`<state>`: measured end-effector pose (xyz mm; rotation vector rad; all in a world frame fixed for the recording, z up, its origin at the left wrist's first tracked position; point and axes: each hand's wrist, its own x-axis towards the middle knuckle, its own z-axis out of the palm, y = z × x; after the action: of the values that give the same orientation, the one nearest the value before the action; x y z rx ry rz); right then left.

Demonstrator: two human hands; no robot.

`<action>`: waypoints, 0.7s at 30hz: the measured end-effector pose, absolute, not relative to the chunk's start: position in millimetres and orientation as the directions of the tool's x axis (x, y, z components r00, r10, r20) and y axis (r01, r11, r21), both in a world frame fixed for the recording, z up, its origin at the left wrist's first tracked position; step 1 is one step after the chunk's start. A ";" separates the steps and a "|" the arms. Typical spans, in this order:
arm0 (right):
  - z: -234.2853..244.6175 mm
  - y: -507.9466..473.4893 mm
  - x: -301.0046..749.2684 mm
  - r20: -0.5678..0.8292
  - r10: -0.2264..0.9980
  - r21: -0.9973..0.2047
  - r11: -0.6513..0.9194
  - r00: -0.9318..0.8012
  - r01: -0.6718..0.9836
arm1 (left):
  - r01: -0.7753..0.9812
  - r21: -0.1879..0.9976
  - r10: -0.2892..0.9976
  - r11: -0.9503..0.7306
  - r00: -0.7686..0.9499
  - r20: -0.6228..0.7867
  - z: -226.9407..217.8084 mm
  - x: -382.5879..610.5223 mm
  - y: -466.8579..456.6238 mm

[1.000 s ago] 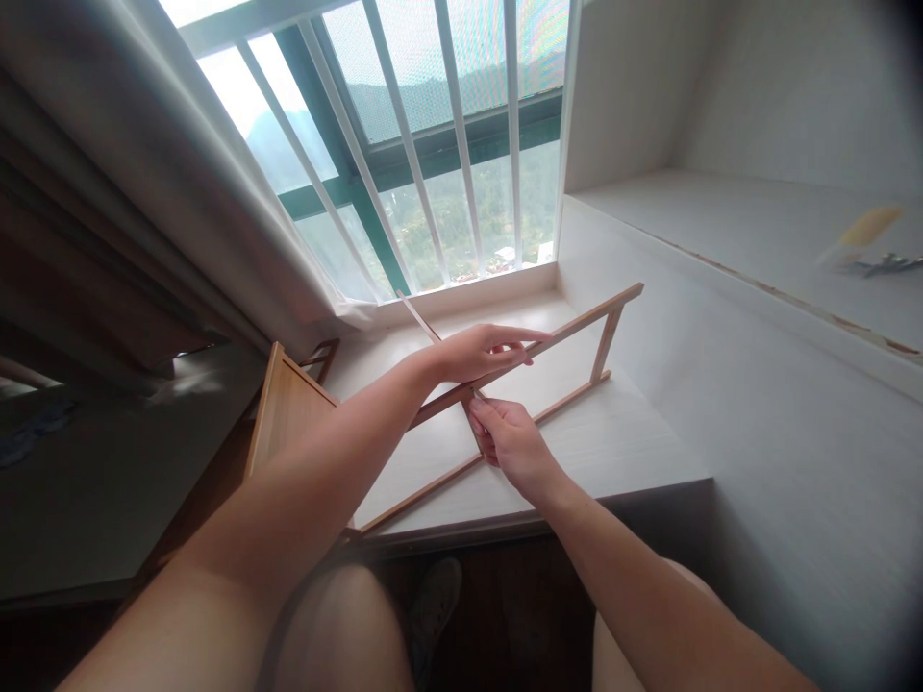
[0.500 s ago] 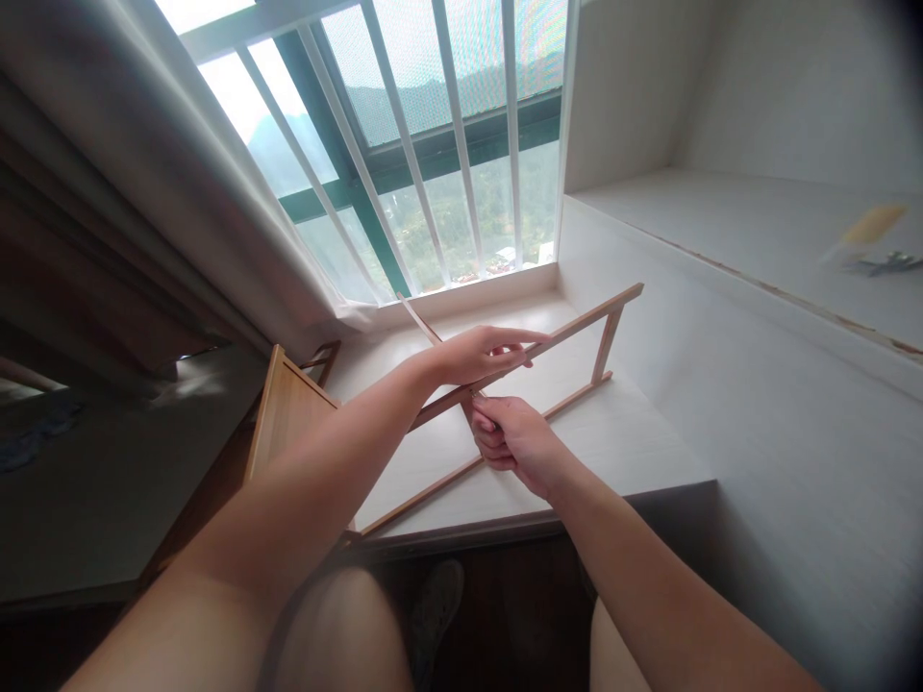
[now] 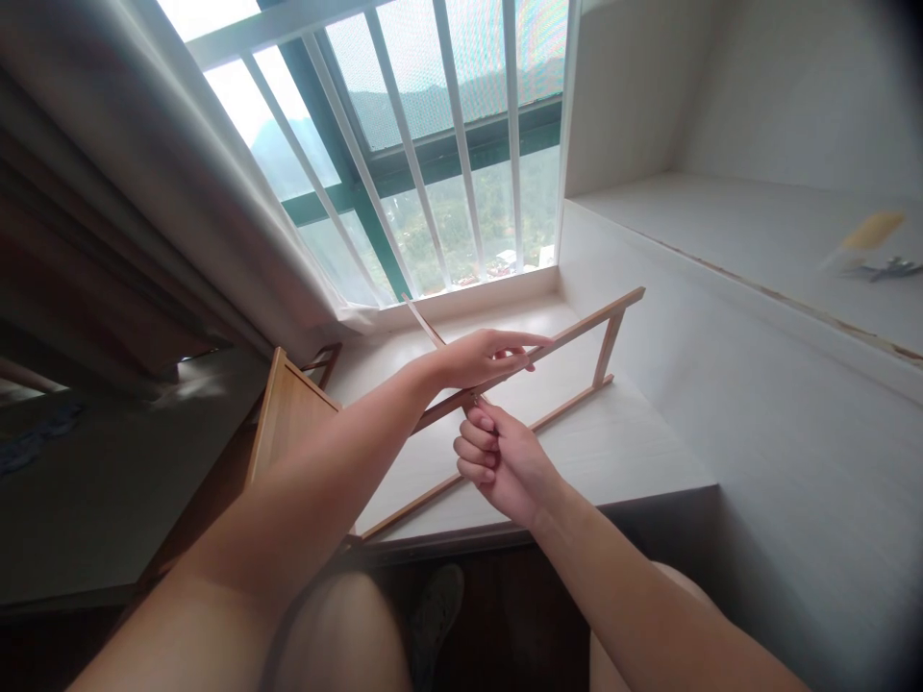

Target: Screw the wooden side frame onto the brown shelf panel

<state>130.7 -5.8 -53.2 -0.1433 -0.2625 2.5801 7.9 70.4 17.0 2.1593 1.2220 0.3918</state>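
Note:
A light wooden frame (image 3: 591, 320) of slim bars leans over the white ledge, with crosspieces joining its long rails. My left hand (image 3: 486, 356) lies across the upper rail, its fingers stretched out along the wood. Just below it, my right hand (image 3: 505, 461) is closed in a fist, thumb and forefinger pinched near a small metal fitting at the joint in the rail. Whatever sits inside that pinch is too small and hidden to name. Part of the crosspiece behind the right hand is covered.
A wooden panel (image 3: 292, 413) stands left of the frame. Behind the ledge (image 3: 649, 457) is a barred window (image 3: 461, 183), with a grey curtain (image 3: 180, 173) at left. On the right-hand shelf lie a yellow-handled object (image 3: 874, 231) and small metal pieces (image 3: 894, 269).
My right hand has turned at the wrist, its knuckles swinging left and slightly down while the fingertips stay by the joint. The left hand has stayed on the rail.

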 end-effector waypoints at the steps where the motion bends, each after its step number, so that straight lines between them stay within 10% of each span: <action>1: -53.3 -6.5 130.9 -0.019 0.498 -0.137 -0.860 -0.867 -0.491 | 0.663 0.646 0.849 -0.378 0.527 -0.044 16.5 7.9 70.5; 8: -55.7 -14.9 126.2 0.104 0.532 0.124 -0.846 -0.841 -0.519 | 0.663 0.638 0.848 -0.392 0.530 -0.030 14.7 6.6 71.7; 21: -55.8 -10.1 130.5 0.007 0.655 -0.533 -0.637 -0.755 -0.557 | 0.699 0.612 0.849 -0.370 0.522 -0.083 25.5 6.0 67.8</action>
<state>130.5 -10.1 -55.8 -0.2448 -0.6810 2.3453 6.0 67.8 25.5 2.1692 1.2534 0.3288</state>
